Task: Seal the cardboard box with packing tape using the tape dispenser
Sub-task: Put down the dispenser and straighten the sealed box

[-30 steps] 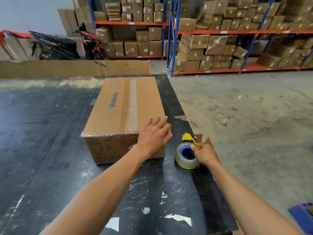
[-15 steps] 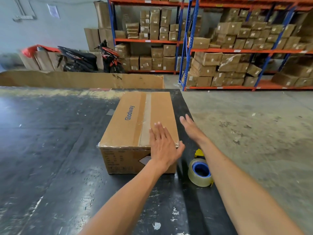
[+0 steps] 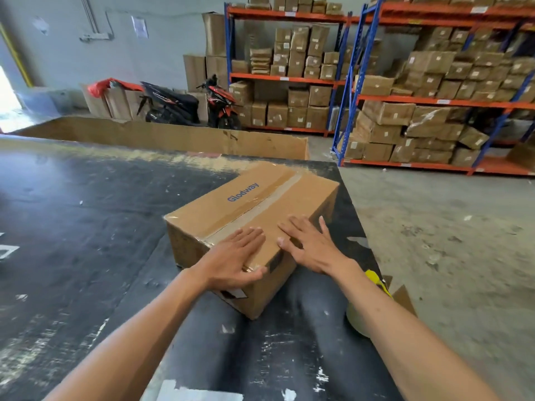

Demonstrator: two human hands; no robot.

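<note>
**Two flat hands on the taped box**

Both hands lie flat on the cardboard box (image 3: pixel 254 215), which I take as my landmark: it sits on the black table (image 3: pixel 86 227), turned at an angle, with one corner pointing toward me. Far to the left of the box I see only the scuffed, paint-flecked table top. Behind the box, a long low cardboard sheet (image 3: pixel 173 137) stands along the table's far edge, and beyond that a parked scooter (image 3: pixel 179 105). On the box lid a strip of clear tape (image 3: pixel 260 198) runs along the centre seam, just right of the blue "Glodway" print. My left hand (image 3: pixel 231 261) rests on the near end of the lid with straight fingers, its thumb hooked over the near edge; it grips nothing. Just to its right, my right hand (image 3: pixel 312 244) is spread open, palm down on the lid's right-hand near edge, also holding nothing. Right of the box and nearer to me, the tape dispenser (image 3: pixel 373 280) lies on the table untouched, partly hidden under my right forearm, only its yellow part and a piece of the pale roll showing. Farther right and behind, blue and orange shelves (image 3: pixel 434 99) carry stacked cartons
</note>
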